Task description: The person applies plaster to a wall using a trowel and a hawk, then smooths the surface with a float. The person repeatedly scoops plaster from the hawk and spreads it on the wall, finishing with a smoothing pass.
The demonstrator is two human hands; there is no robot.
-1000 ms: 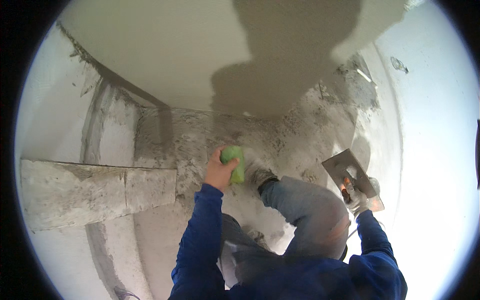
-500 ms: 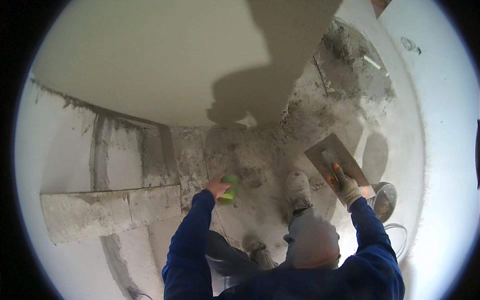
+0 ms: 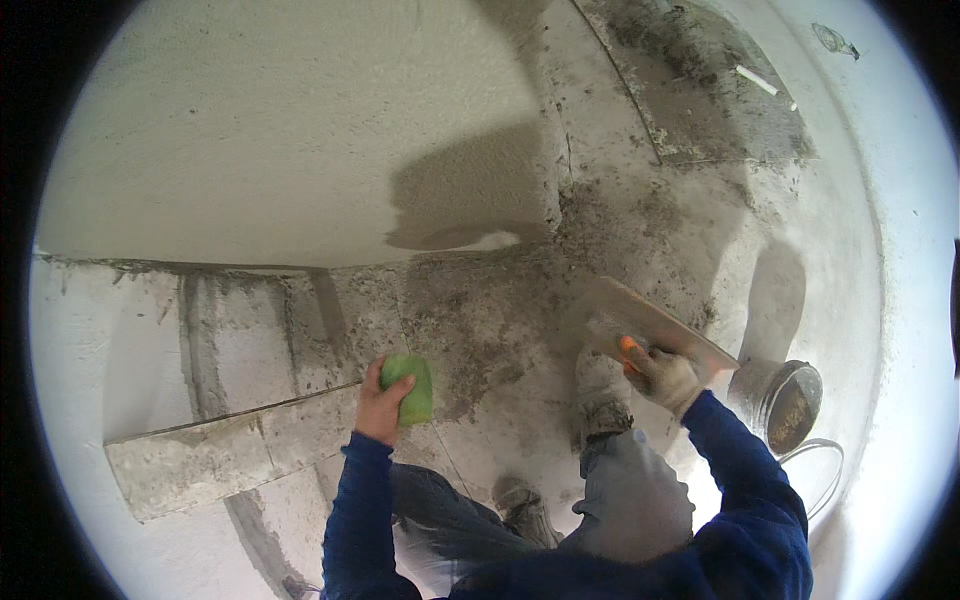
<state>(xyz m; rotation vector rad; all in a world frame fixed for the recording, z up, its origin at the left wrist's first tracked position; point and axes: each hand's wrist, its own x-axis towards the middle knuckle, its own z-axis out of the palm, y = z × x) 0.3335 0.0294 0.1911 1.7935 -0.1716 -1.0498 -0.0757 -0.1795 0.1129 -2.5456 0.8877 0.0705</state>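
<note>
My bare left hand (image 3: 376, 412) is wrapped round a green sponge (image 3: 410, 388), with the thumb across its near face. It hangs in front of the wall's foot, beside the end of a long grey board. In my gloved right hand (image 3: 668, 382) is a plastering trowel (image 3: 668, 322), gripped by its handle, its flat rectangular blade tilted over the floor. The gray-white glove has orange fingertips. Ahead of both hands rises a plastered wall (image 3: 250, 150), smooth and grey-beige, with my shadow falling across it.
A bucket (image 3: 790, 405) with a wire handle stands at my right, something grainy inside. The grey board (image 3: 230, 450) lies at my left. Stained floor sheeting (image 3: 500, 340) runs along the wall's foot. A small white stick (image 3: 757, 80) lies far right.
Sponge and left hand have shifted left and turned, showing the sponge's broad face. The trowel has moved a little left and its blade has tipped towards edge-on. The view has shifted too.
</note>
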